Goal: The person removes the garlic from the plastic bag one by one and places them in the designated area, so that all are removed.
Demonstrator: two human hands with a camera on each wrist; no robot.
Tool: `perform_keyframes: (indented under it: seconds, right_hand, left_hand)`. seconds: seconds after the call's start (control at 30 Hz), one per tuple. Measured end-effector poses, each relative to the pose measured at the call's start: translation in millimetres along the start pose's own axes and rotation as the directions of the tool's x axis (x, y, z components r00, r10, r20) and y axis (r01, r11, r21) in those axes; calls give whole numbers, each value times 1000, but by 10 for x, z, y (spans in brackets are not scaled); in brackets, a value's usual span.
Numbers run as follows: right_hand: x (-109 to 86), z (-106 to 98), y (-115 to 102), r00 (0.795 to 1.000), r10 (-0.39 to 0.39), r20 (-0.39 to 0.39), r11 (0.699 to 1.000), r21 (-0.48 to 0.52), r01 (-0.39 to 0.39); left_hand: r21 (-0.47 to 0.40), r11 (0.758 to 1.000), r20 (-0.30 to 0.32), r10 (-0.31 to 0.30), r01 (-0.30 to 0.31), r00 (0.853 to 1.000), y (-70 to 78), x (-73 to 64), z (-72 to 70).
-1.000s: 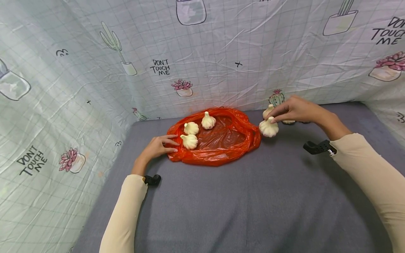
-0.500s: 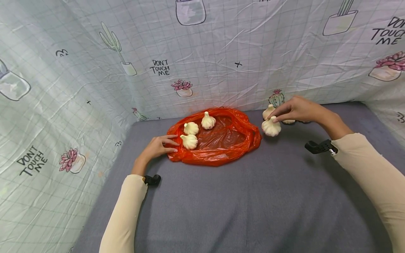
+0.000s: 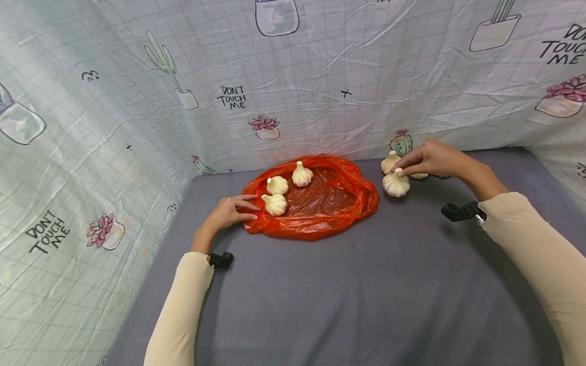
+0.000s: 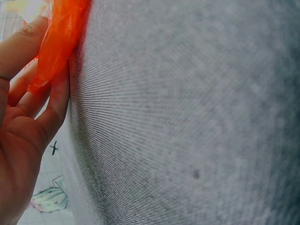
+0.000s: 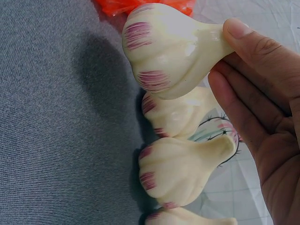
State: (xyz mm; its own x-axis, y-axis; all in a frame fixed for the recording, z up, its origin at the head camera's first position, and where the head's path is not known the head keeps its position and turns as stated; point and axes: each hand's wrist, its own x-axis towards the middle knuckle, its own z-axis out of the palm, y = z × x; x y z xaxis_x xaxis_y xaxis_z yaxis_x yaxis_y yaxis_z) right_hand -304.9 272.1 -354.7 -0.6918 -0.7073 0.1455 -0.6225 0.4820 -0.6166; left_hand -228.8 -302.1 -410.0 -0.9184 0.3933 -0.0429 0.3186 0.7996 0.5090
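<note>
Orange-red film makes up the plastic bag (image 3: 311, 227), whose rim lies between the thumb and fingers of the left hand (image 3: 230, 211); how firmly it is pinched I cannot tell. On its other side, the right hand (image 3: 430, 158) pinches a cream garlic bulb (image 3: 396, 184) by the neck, and the shadow (image 5: 105, 70) apart from it suggests it is clear of the grey surface (image 3: 320, 295). Handling the bulb well calls, I judge, for a snug fingertip pinch, since the skin looks glossy and the heavy end hangs free and could swing. Any sideways move is best begun with a small lift, because the bag's crumpled rim is near on one side and a row of bulbs just beside on the other: a near bulb (image 3: 389, 162), a middle bulb (image 5: 183, 171) and an end bulb (image 5: 187, 218) that the right wrist view cuts off. The left hand does best to steady the film without dragging it, as two bulbs (image 3: 274, 205) sit close by its fingers inside the bag, with a third bulb (image 3: 302, 175) near the far rim. Behind everything hangs a printed fabric backdrop (image 3: 297, 76), which limits reach past the row.
</note>
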Motion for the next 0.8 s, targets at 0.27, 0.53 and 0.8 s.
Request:
perform_keyframes:
  seconds: [0.27, 0.53, 0.8]
  right_hand:
    - [0, 38, 68, 999, 52, -1, 999, -15, -52]
    - [-10, 66, 121, 996, 83, 14, 996, -23, -83]
    - [-6, 90, 146, 991, 129, 22, 991, -40, -128]
  left_hand:
    - [-3, 1000, 1, 1, -1, 1000, 10, -9, 0]
    - [-1, 1000, 0, 0, 0, 1000, 6, -9, 5]
    - [-10, 1000, 1, 8, -8, 1000, 5, -6, 1]
